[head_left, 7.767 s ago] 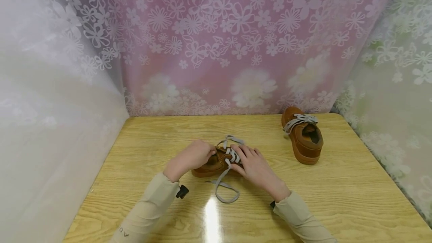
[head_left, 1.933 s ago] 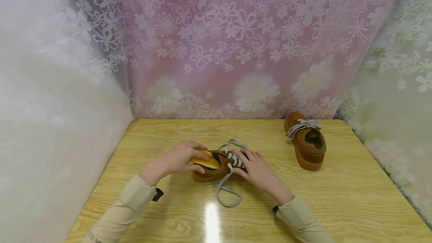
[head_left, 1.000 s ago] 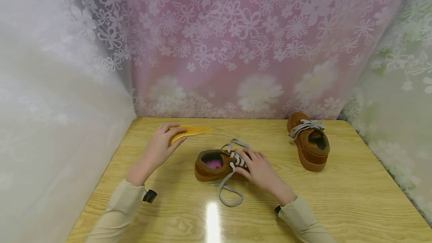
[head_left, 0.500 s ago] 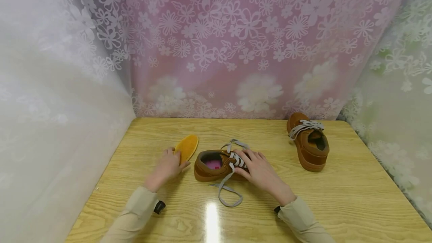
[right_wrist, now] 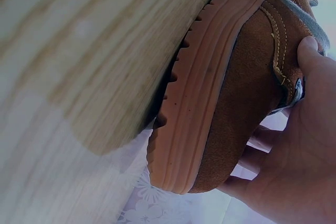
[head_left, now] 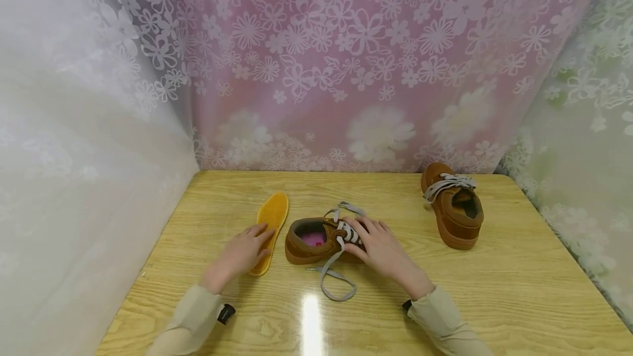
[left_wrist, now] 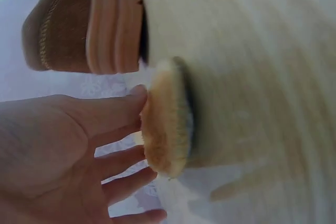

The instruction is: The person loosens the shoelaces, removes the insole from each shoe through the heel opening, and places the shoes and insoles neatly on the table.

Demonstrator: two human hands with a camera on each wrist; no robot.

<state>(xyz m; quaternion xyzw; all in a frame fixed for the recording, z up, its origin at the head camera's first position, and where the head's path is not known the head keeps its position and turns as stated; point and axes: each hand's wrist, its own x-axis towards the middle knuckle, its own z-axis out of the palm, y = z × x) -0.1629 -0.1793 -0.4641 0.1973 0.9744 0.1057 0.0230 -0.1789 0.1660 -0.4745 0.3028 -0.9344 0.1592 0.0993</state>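
A yellow insole lies fluffy side up on the table, left of a brown shoe. My left hand is over the insole's near half, its fingers extended; in the left wrist view the thumb and fingertips touch the edge of the insole. The shoe sits upright with its heel to the left, pink showing inside, its grey laces loose. My right hand grips the front of the shoe, the thumb on the near side and the fingers over the top. The shoe's toe is hidden under it in the head view.
A second brown shoe with tied-looking grey laces stands at the table's back right. Floral curtains hang behind and on both sides of the wooden table.
My left hand has drawn the yellow insole out of the shoe, swung it left and laid it flat on the table, loosening its fingers. The right hand has stayed on the shoe.
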